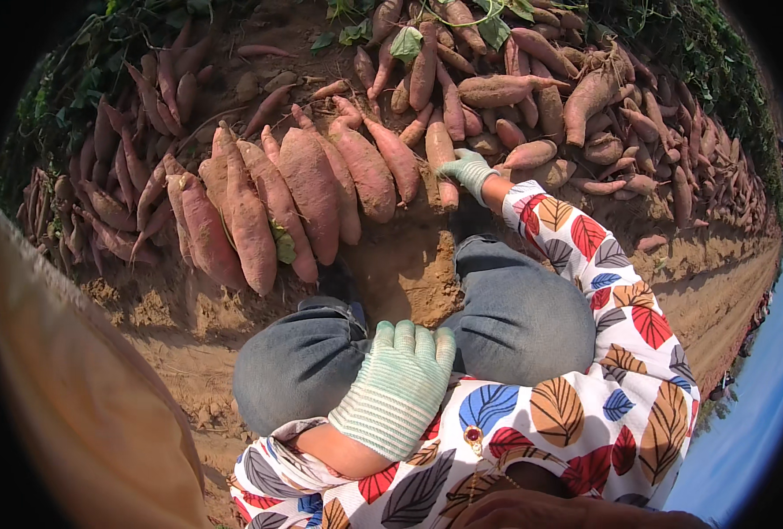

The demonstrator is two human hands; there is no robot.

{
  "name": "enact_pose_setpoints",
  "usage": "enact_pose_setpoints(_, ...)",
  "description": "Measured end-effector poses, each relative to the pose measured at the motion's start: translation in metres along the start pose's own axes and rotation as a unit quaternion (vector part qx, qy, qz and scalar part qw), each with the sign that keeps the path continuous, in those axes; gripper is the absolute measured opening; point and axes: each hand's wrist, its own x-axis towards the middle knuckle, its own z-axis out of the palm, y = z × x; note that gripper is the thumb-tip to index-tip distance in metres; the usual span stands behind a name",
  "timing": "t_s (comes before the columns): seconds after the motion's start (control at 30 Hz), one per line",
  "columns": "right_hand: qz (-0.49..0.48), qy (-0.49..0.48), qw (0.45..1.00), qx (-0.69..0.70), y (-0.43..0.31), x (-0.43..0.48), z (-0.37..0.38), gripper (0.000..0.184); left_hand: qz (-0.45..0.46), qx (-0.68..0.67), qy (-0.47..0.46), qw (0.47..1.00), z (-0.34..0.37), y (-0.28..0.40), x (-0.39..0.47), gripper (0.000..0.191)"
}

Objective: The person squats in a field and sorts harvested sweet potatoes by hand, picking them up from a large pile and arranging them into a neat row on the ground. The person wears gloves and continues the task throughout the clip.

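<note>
Both hands wear pale green and white striped knit gloves. My right hand [468, 171] reaches forward, its fingers on the lower part of a slender sweet potato [439, 151]; whether they close round it cannot be told. My left hand [401, 390] rests back-up near my lap, between my bent knees, its fingers a little apart and nothing seen in it. Large reddish sweet potatoes lie side by side in a row in front of me, among them a broad one [308, 192] and a long one [249, 218] with soil on their skins.
A heap of sweet potatoes [589, 106] spreads from the front to the right, and another pile [117, 172] lies at the left. Green vines [702, 53] border the heaps. Tan fabric [94, 397] fills the lower left. Loose soil [424, 271] lies between my feet.
</note>
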Motion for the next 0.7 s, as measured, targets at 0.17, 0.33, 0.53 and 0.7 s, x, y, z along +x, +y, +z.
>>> enact_pose_setpoints(0.17, -0.061, -0.23, 0.932, 0.273, 0.023, -0.055, -0.03, 0.052, 0.002, 0.003, 0.021, 1.0, 0.016, 0.014, -0.013, 0.041)
enact_pose_setpoints(0.33, -0.078, -0.211, 0.974, -0.012, -0.044, -0.103, -0.035, 0.061, -0.002, 0.01, 0.034, 0.999, 0.025, 0.02, -0.015, 0.039)
enact_pose_setpoints(0.53, -0.14, -0.05, 0.954, -0.261, -0.081, -0.07, -0.011, 0.071, -0.012, -0.007, 0.007, 1.0, 0.035, 0.019, -0.013, 0.036)
enact_pose_setpoints(0.7, -0.171, 0.022, 0.91, -0.377, -0.094, -0.068, 0.034, 0.074, -0.035, 0.002, 0.03, 0.999, 0.036, 0.013, -0.014, 0.038)
